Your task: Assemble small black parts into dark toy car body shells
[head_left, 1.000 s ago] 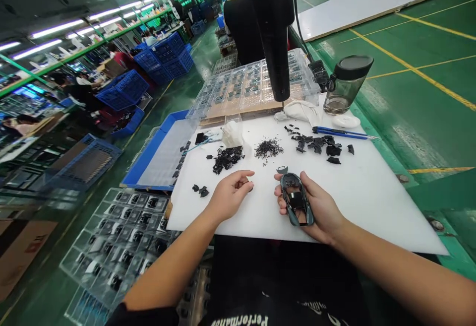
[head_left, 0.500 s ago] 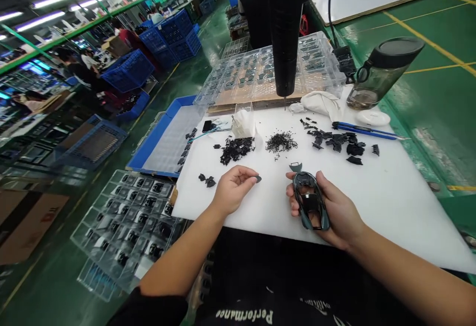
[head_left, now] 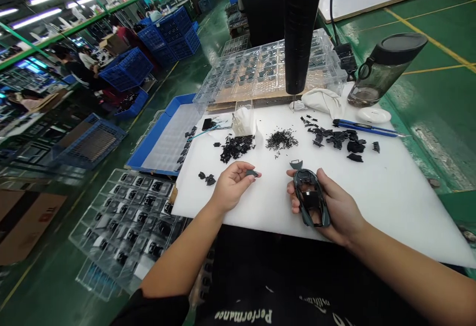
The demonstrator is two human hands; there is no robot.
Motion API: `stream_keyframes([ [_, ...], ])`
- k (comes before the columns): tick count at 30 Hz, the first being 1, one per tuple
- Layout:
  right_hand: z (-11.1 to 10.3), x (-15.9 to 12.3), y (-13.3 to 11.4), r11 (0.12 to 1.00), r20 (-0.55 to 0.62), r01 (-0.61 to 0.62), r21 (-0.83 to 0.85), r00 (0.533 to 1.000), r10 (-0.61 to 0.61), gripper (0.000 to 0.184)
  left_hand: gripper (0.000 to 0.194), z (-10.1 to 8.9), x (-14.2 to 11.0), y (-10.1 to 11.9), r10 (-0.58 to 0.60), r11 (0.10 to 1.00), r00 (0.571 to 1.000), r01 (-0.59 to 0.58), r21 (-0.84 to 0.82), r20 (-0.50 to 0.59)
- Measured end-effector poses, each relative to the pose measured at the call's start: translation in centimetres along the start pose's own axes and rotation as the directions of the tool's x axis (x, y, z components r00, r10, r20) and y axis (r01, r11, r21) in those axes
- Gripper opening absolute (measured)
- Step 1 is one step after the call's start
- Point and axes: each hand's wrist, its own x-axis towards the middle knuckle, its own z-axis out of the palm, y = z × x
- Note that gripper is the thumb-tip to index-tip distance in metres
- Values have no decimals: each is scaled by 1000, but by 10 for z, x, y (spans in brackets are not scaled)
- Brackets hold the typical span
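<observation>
My left hand (head_left: 233, 186) pinches a small grey-green curved plastic piece (head_left: 252, 172) between thumb and fingers, just above the white work surface (head_left: 267, 202). Wrapped from the side, my right hand (head_left: 340, 209) grips a dark oval plastic housing (head_left: 306, 177) with an open frame, tilted towards me. A similar curved piece (head_left: 296, 164) lies flat just beyond the housing. Further back sit a pile of tiny black screws (head_left: 281, 139), a heap of small black parts (head_left: 236, 148) and scattered dark plastic pieces (head_left: 336, 139). A black electric screwdriver (head_left: 296, 53) hangs point down above the board.
Clear compartment trays of parts stand at the back (head_left: 241, 75) and lower left (head_left: 126, 217). A blue tray (head_left: 163, 132) adjoins the left edge. At right are a blue pen-like tool (head_left: 366, 127), a white case (head_left: 374, 114) and a bottle (head_left: 386, 70). Other people work far left.
The piece in my left hand has turned, so more of its curved face shows. My right hand and the housing have barely moved. The screwdriver appears slightly further right as the view shifts.
</observation>
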Motion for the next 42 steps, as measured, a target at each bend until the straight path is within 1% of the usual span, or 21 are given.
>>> stream_keyframes([
  [4,2,-1,0,1000,-6,0,1,1000,0,48,14,0,0,-2,10,1000,1000,-11,-21,-25],
  [8,7,-1,-1,1000,-7,10,-1,1000,-10,48,13,1,0,1,16,1000,999,-16,-18,-29],
  [13,12,-1,-3,1000,-14,8,6,1000,-8,48,19,3,-1,8,-24,998,997,20,-56,-70],
  [18,15,-2,-5,1000,-51,-1,6,999,2,47,25,7,0,14,-65,997,994,60,-53,-89],
  [23,9,-2,-4,1000,-46,3,-7,999,-3,46,22,7,1,8,-78,997,992,75,-26,-101],
  [26,5,-2,-3,1000,-32,4,-9,999,-4,47,21,4,2,2,-69,998,994,68,-20,-90],
  [32,7,-2,-2,1000,-3,-2,-11,1000,2,45,18,1,-1,1,-37,997,995,43,60,-97],
  [35,7,-1,-1,1000,4,2,-23,1000,-2,45,16,1,-3,8,-46,992,995,57,116,-90],
  [37,6,-1,0,999,15,0,-42,1000,0,46,16,4,-2,17,-59,986,995,71,150,-82],
  [40,7,-1,0,998,29,-1,-56,1000,2,46,14,14,2,39,-30,982,999,36,186,-36],
  [42,8,-2,0,999,19,-7,-47,1000,8,45,13,23,9,56,8,982,1000,-14,189,30],
])
